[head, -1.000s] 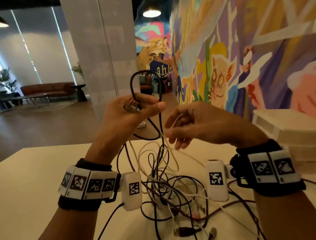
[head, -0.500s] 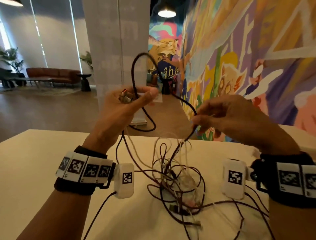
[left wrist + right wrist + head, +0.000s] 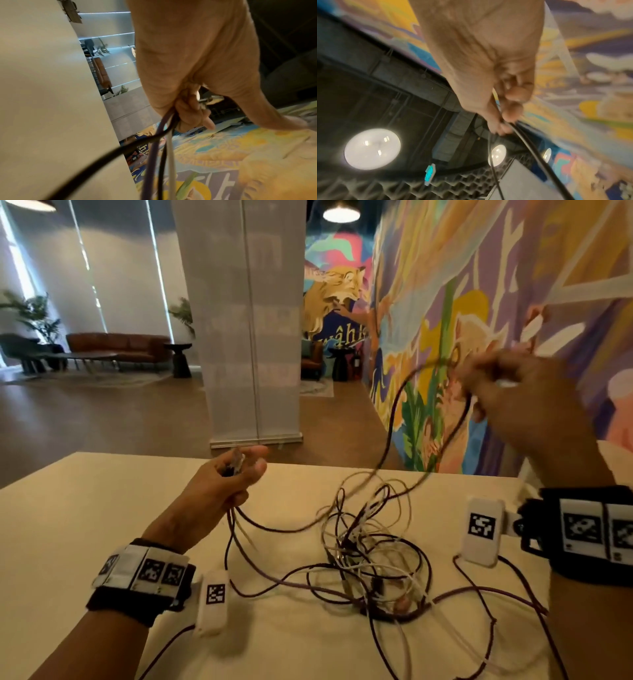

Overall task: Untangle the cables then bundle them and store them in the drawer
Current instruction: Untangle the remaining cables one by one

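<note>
Head view: our left hand (image 3: 222,484) grips plug ends; our right hand (image 3: 507,392) pinches a dark cable (image 3: 394,405); yanking could cinch the tangle (image 3: 370,559).

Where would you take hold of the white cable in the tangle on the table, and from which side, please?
Probably its bare arc at the far edge of the tangle, pinched from above and behind. There it stands clear of the dark cables, so fingers can close on it alone; lower down it weaves under them. The left hand and right hand already grip cables.
</note>
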`<state>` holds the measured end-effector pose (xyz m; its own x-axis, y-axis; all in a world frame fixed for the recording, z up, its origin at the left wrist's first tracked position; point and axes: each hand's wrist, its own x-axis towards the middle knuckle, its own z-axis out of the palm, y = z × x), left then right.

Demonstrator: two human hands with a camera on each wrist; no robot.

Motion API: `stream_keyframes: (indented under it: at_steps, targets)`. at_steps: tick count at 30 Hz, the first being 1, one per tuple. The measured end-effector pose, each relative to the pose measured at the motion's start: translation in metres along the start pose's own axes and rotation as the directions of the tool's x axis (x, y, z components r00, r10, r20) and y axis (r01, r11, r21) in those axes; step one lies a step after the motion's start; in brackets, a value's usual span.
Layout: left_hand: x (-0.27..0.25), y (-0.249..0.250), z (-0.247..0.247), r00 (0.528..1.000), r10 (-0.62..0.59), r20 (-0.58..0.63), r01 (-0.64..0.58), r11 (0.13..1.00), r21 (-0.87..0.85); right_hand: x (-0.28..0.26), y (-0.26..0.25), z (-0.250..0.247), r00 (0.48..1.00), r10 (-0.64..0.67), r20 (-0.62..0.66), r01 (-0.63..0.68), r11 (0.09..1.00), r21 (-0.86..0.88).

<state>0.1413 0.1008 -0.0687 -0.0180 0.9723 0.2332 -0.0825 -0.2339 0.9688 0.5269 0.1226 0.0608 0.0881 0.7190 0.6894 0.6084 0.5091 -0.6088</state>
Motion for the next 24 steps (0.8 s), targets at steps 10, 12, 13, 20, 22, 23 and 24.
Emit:
stream_keyframes:
  at_steps: [10, 12, 13, 20, 22, 23, 24]
  targets:
    - [0.008, 0.002, -0.018, 0.990, 0.007, -0.139, -0.071, 0.886, -0.458, -0.021, 0.000, -0.040, 0.992, 0.059, 0.112, -0.065, 0.996, 0.056]
    - [0.006, 0.004, -0.017, 0.990, -0.008, -0.140, -0.066, 0.857, -0.512, -0.021, 0.008, -0.039, 0.941, 0.118, 0.316, -0.103, 0.993, -0.062]
    - [0.004, 0.004, -0.016, 0.990, -0.011, -0.138, -0.065, 0.843, -0.533, -0.016, 0.010, -0.043, 0.940, 0.117, 0.321, -0.100, 0.992, -0.071]
    - [-0.008, 0.019, 0.014, 0.998, 0.054, -0.046, -0.067, 0.925, -0.375, -0.016, -0.036, -0.039, 0.915, -0.040, 0.401, 0.046, 0.999, -0.007]
    - [-0.016, 0.030, 0.037, 0.994, 0.102, 0.024, -0.099, 0.990, -0.098, -0.028, -0.052, -0.019, 0.864, -0.074, 0.497, 0.105, 0.994, -0.036]
    - [-0.021, 0.036, 0.051, 0.988, 0.136, 0.076, -0.139, 0.990, 0.039, -0.032, -0.059, -0.009, 0.852, -0.090, 0.516, 0.131, 0.990, -0.044]
    - [-0.025, 0.043, 0.065, 0.977, 0.160, 0.140, -0.179, 0.975, 0.133, -0.035, -0.065, 0.001, 0.846, -0.103, 0.524, 0.151, 0.987, -0.050]
